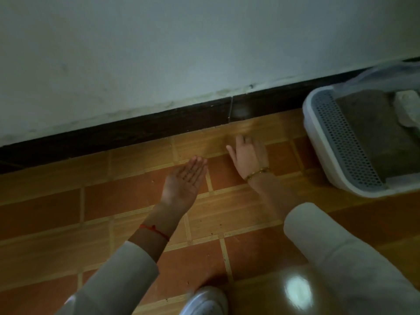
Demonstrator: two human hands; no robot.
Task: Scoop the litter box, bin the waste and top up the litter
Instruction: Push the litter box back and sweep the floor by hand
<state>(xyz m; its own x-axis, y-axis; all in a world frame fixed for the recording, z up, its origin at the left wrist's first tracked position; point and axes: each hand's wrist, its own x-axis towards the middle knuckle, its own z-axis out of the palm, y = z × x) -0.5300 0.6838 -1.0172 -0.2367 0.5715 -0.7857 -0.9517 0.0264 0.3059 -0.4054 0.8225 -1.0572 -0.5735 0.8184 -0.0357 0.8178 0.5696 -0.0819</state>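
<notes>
A person crouches on a floor of orange and tan tiles (127, 201) beside a pale wall with a dark skirting board (159, 121). The left hand (184, 180) is held palm up just above the floor, fingers (197, 164) straight and pressed together to form a shallow cup, with a few dark specks on the palm that look like stray litter grains. The right hand (248, 155) lies palm down on the tiles just beyond the left fingertips, its fingers curled and touching the floor near the skirting board; whether they pinch anything cannot be told. A gold bracelet (258, 172) circles the right wrist and a red thread (154, 230) the left. The litter box (318, 144) sits well off to the right of the right fingers, partly cut off by the frame edge: a white plastic tray with a grey perforated step along its near side, filled with flat grey-brown litter, and a pale lump (408, 108) resting at the far end. No scoop, bin or litter bag is visible, so the main scooping and topping-up cannot be judged; the moment looks like gathering scattered grains from the floor.
</notes>
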